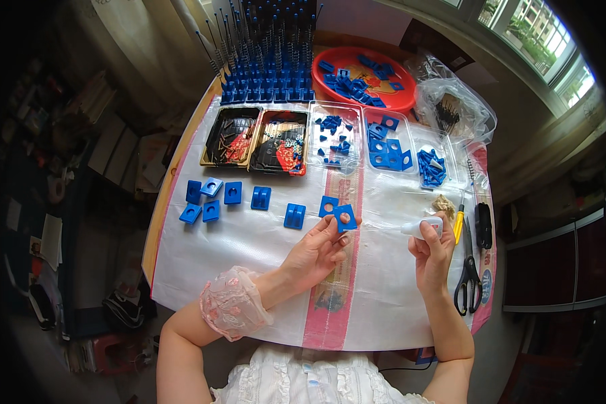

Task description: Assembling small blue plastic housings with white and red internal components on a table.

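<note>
A: In the head view, take the red basin (402, 99) as your landmark. Where is your left hand (314, 248)?

B: Nearer you than the red basin and a little to its left. Your thumb and fingers are pinched on a blue holed plate (350, 225), so that plate is also on your side of the basin. A second blue plate (327, 201) shows just beside your fingertips; whether you grip that one too, I cannot tell.

A: And your right hand (432, 254)?

B: Nearer you than the basin and to its right, closed around a small white bottle (417, 228). You have it tipped on its side, its nozzle pointing left toward the held plate.

A: What else lies about you?

B: Left of the basin, you have upright springs (276, 64) on blue bases. Left of it and nearer you are two black trays (215, 135) of small parts, then loose blue blocks (233, 192). To its right and nearer you are blue cones (432, 168), a yellow-handled tool (458, 225) and black-handled scissors (469, 283).
</note>
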Demonstrator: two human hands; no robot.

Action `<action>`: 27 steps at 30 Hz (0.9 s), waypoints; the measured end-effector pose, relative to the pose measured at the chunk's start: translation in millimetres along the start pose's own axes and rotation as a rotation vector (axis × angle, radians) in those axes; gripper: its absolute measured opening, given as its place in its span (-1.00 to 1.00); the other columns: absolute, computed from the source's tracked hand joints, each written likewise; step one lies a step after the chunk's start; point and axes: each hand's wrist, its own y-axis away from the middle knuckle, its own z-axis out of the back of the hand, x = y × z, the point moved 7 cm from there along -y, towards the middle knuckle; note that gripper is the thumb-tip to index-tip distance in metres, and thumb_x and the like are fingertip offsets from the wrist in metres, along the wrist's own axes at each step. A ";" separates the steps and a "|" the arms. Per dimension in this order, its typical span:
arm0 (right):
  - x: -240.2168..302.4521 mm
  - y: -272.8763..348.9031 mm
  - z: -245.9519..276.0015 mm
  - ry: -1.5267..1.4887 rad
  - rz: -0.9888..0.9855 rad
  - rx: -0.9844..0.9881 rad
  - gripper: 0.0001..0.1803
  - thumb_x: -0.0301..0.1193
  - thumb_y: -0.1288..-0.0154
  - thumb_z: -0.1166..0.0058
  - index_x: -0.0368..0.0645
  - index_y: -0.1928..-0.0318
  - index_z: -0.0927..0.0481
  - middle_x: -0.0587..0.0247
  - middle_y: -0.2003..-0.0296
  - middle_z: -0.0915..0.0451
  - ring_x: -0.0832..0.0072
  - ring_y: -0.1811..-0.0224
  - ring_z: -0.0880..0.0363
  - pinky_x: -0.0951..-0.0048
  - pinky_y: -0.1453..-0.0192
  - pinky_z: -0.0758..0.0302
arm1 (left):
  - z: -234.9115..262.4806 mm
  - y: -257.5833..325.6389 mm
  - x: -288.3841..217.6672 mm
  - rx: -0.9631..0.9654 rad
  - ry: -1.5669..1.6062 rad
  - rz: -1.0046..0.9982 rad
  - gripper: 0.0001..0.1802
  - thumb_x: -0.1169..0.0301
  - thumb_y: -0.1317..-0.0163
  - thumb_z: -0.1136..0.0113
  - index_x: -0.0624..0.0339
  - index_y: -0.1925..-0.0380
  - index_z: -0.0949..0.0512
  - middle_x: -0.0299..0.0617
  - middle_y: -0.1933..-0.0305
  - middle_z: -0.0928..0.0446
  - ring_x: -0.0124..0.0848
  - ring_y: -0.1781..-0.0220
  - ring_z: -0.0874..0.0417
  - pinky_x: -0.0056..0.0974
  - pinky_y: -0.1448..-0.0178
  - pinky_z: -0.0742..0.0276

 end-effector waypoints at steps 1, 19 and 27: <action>-0.3 -0.2 -0.3 0.006 0.001 0.001 -0.82 -0.47 -0.29 -0.17 -0.01 0.32 -0.40 0.56 0.57 -0.32 0.81 0.65 -0.15 0.65 0.58 -0.11 | 0.1 0.0 -0.2 -0.005 0.001 -0.003 -0.79 0.18 -0.52 0.03 -0.04 -0.03 -0.41 -0.37 -0.13 -0.45 -0.56 0.15 -0.37 -0.52 0.29 -0.31; 2.0 2.2 -1.5 0.074 0.052 0.014 -0.83 -0.47 -0.29 -0.19 -0.03 0.31 -0.42 0.56 0.57 -0.36 0.81 0.62 -0.23 0.66 0.56 -0.18 | 0.7 0.3 0.6 0.008 -0.007 0.013 -0.79 0.18 -0.47 -0.06 -0.07 0.00 -0.44 -0.33 -0.20 -0.44 -0.57 0.16 -0.38 -0.53 0.26 -0.32; 2.7 2.4 -2.4 0.078 0.048 0.008 -0.83 -0.47 -0.30 -0.19 -0.03 0.31 -0.42 0.57 0.57 -0.35 0.81 0.63 -0.20 0.65 0.56 -0.16 | 1.0 -0.6 1.2 -0.006 -0.001 0.001 -0.83 0.20 -0.51 -0.01 -0.08 0.04 -0.50 -0.33 -0.16 -0.54 -0.59 0.16 -0.38 -0.53 0.31 -0.30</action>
